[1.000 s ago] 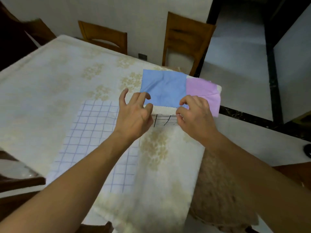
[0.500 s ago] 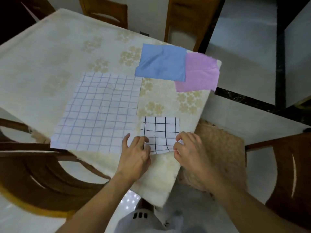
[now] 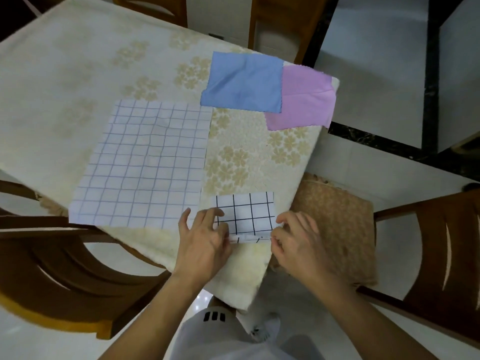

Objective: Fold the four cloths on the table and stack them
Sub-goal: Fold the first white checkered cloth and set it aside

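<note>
On table (image 3: pixel 78 61): hands (image 3: pixel 202 245) pinch black-grid cloth (image 3: pixel 245 213).

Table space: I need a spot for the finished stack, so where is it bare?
Bare tablecloth spreads beyond the large grid cloth, left of the blue cloth. A smaller patch lies between pink cloth and small black-grid cloth. The near corner is crowded.

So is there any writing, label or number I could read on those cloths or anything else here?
None: no readable text in this view.
The black-grid cloth, purple-grid cloth, blue cloth and pink cloth show only lines or plain colour.
The tablecloth shows only flowers.
The three black bars on the person's clothing are marks, not letters.
</note>
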Motion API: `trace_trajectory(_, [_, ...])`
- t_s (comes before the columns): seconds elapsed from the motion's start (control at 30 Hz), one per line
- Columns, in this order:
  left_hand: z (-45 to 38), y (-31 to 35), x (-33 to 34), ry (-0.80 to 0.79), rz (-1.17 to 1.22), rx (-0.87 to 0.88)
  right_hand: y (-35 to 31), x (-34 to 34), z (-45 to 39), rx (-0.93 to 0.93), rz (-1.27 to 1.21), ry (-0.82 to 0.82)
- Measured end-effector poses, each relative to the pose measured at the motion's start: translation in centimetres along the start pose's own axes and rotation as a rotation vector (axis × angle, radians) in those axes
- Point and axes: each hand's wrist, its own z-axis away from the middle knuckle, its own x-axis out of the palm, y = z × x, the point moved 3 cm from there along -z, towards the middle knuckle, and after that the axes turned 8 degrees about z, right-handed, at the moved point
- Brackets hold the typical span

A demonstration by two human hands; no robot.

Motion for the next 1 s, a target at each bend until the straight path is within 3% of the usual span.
trace_trajectory(0.3, [-7.7,-3.5,1.0,-0.035,-0.008,-0.024,2.4,2.5,-7.3,0.053,0.052,0.006])
trace_trajectory(0.47, [-10.6,-5.5,2.9,-0.096,-0.031,-0.053,3.6,5.8,-10.3,0.089,0.072,-0.128])
trace_trajectory(0.7, [-11.9,-6.9,5.4,-0.168,-0.053,-0.052,4.8,8.3,-11.5,0.144,0.1,-0.246])
trace_trajectory(1.0, [-11.9,-7.2,6.8,-0.142,0.014,-0.065,5.2,9.2,-11.4,0.217,0.103,-0.298])
